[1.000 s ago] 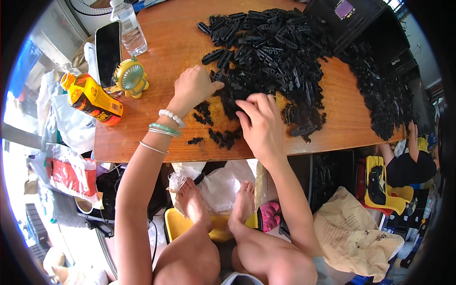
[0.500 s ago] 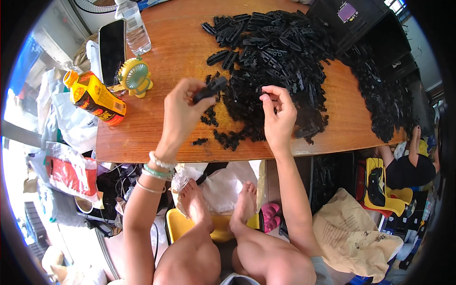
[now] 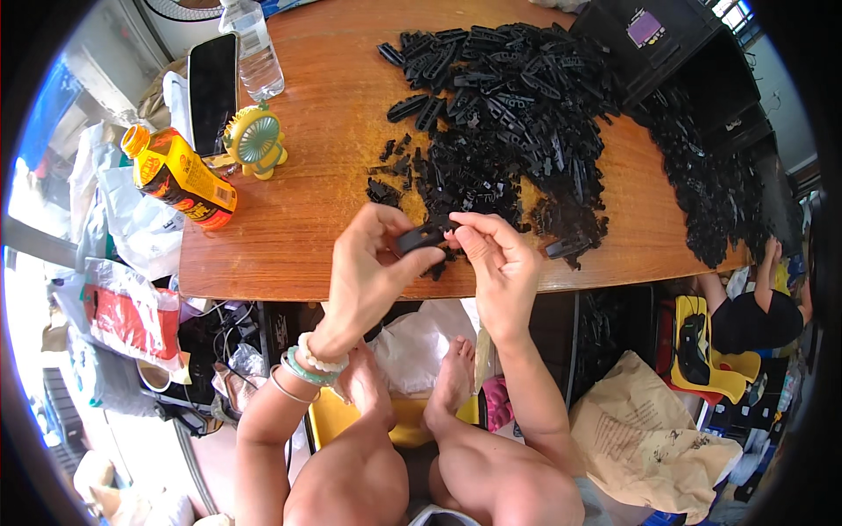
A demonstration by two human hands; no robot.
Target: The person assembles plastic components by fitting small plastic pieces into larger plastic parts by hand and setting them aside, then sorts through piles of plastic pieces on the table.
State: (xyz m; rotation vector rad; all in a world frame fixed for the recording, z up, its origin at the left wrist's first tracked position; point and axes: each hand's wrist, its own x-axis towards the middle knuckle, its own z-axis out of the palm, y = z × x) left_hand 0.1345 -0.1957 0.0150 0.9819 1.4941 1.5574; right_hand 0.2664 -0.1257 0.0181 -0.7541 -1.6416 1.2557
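Head view shows a black plastic piece (image 3: 421, 237) held above the wooden table's (image 3: 298, 237) near edge. The left hand (image 3: 373, 272) pinches its left end between thumb and fingers, while the right hand's (image 3: 500, 263) fingertips (image 3: 462, 230) pinch its right end.

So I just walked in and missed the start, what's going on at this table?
A seated person is working through a big heap of black plastic parts on a wooden table. Both hands hold one small black piece above the table's near edge: the left hand grips it from the left, and the right hand pinches its other end. A phone, a small yellow fan, a yellow bottle and a clear water bottle sit to the left.
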